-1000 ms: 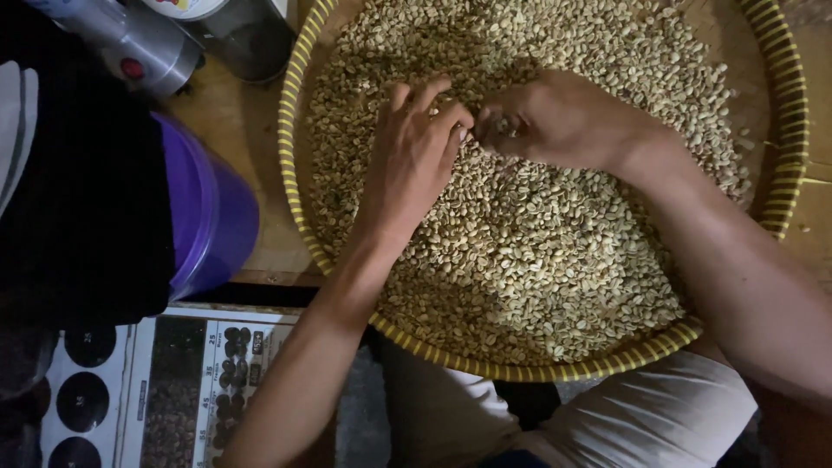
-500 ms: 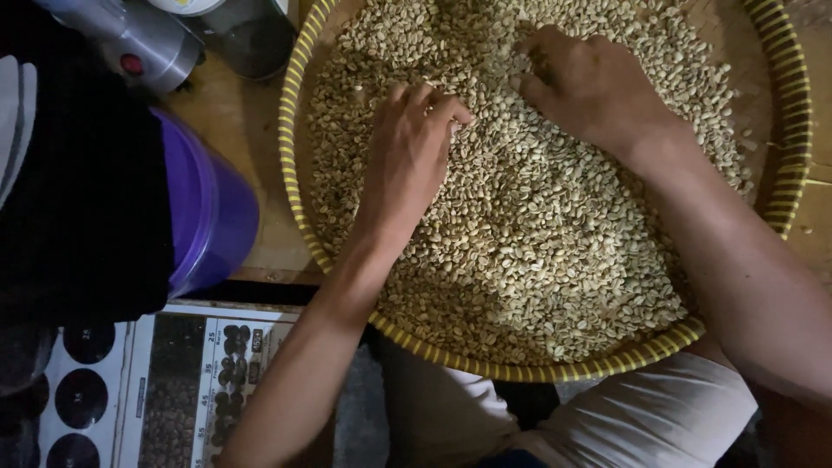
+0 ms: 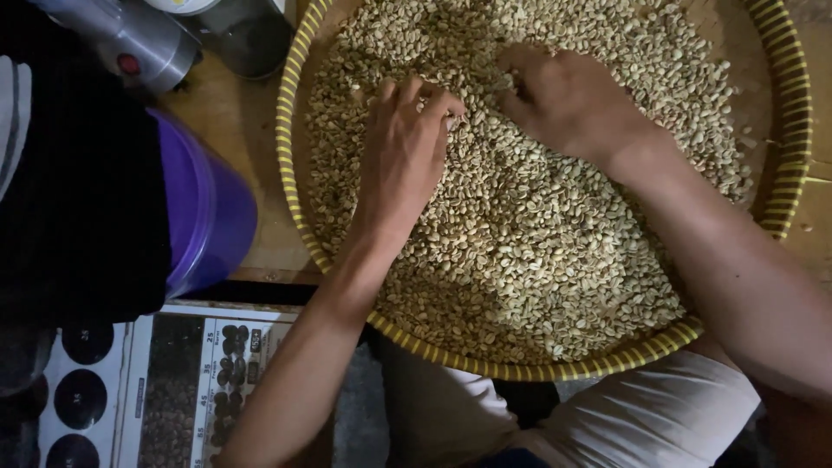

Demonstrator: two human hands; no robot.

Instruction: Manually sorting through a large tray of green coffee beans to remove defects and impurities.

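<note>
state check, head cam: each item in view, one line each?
woven tray: on wooden table, yellow-striped rim, filled nearly across.
pale beans: loose layer in tray.
left hand: palm down on beans, fingertips pinched; held bean not visible.
right hand: palm down on beans, fingers curled in.
purple container: left of tray, apart.
metal cylinder: lying at top left.
printed chart: flat below table edge.

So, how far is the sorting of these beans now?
Done: hard to judge; no separate pile of picked-out beans is in view. In hand: the left hand and the right hand both rest on the pale beans near the far side of the yellow-rimmed tray, fingertips in the beans. Left: the tray looks full, so most beans seem to remain.
</note>
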